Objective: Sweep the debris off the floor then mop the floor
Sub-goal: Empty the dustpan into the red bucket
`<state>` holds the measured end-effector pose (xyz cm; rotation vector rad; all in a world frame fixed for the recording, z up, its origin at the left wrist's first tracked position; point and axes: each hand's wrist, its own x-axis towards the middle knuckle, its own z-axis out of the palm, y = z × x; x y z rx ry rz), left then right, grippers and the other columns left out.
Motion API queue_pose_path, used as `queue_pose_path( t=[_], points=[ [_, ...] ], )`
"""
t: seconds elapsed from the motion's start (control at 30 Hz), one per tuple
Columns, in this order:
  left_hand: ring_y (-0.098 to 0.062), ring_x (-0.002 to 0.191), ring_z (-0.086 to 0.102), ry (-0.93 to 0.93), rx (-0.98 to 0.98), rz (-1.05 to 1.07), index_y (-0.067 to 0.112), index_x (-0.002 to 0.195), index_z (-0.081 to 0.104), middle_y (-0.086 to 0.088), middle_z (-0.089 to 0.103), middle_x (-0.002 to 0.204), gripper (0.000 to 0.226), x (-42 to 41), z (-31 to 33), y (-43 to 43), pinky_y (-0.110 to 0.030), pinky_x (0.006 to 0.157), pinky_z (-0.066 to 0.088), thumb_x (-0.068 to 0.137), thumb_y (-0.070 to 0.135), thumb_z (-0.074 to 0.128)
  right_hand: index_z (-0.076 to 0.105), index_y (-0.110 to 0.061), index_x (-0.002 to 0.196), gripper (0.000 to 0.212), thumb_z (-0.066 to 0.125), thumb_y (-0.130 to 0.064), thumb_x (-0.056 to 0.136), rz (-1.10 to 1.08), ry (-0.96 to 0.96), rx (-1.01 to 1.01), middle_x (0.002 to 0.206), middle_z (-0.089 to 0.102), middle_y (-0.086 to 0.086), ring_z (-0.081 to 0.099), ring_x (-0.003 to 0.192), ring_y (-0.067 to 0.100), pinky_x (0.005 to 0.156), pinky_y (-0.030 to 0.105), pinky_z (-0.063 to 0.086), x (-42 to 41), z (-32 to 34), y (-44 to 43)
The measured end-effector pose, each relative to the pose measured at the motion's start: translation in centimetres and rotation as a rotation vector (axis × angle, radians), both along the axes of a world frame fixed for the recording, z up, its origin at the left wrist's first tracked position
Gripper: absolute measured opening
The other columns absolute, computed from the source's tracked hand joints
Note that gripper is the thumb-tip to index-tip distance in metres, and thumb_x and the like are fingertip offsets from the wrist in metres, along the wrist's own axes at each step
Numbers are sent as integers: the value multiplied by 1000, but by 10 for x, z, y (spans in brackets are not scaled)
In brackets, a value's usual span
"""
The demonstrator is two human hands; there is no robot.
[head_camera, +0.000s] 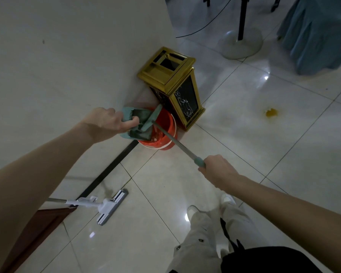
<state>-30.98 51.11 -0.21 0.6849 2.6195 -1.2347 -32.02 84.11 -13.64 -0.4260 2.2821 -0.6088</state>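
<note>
Just left of centre, the left hand (pixel 108 121) grips the rim of a teal dustpan (pixel 144 120), fingers curled over its toothed edge. The pan is tilted above an orange bucket (pixel 168 121) that stands on the floor (pixel 224 146) against the wall (pixel 57 66). A metal pole (pixel 175 143) runs from the pan down and right to the right hand (pixel 219 170), whose fingers are closed round the pole's teal grip. What lies in the pan cannot be told.

Touching the bucket's upper side stands a gold and black bin (pixel 173 79). To the right of the bin, a yellow stain (pixel 271 112) marks a tile. At lower left a white mop (pixel 108 207) lies flat on the tiles beside a dark skirting strip (pixel 110 168). At bottom centre are pale trousers (pixel 201 233) and white shoes (pixel 193 210).
</note>
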Motion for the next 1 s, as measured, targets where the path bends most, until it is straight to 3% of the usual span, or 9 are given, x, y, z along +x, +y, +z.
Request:
queue_pose_path(
  t=[0.13,0.27,0.4,0.6,0.73,0.9,1.0],
  points=[
    [-19,53,52,41,-72,-6,29,128,12,-2,37,66,60,-1,-2,2,-25,39,34,90,29,59,62,-7,98,26,56,-32,96,-106,-102,-111,85,64,10,68,73,28,65,42,61,16,6,-23],
    [-21,57,55,60,-72,24,27,125,13,-3,46,69,47,-2,7,4,-25,42,35,96,30,50,62,-5,106,23,51,-24,99,20,18,-55,84,58,6,66,84,26,72,36,56,27,1,-37],
    [-24,38,47,99,189,58,16,113,35,-12,45,54,48,4,20,1,-21,39,32,83,22,72,60,-6,113,24,41,-16,101,162,180,64,97,66,8,67,87,27,69,33,50,26,-10,-26],
    [-23,38,46,126,159,18,17,112,37,-10,46,53,45,22,22,-10,-19,39,31,83,22,71,57,-10,117,22,44,-16,100,259,308,181,97,66,8,66,84,28,64,35,48,-3,-18,13],
    [-23,40,49,154,242,40,16,113,35,-14,47,55,32,24,26,-10,-20,44,29,91,26,56,59,-14,110,18,48,-24,100,299,298,202,81,55,5,61,74,24,62,33,49,-22,-11,27],
    [-25,40,47,154,245,97,16,114,36,-13,46,55,46,27,31,-7,-21,42,31,84,26,70,61,-12,96,25,50,-34,100,226,237,163,73,53,0,55,59,14,50,26,42,-20,-8,38],
    [-25,39,46,131,238,107,16,112,36,-13,45,54,45,29,32,1,-21,42,30,84,26,70,63,-12,96,25,50,-34,99,197,209,77,77,58,3,57,63,19,54,28,45,-14,-3,30]
  ],
)
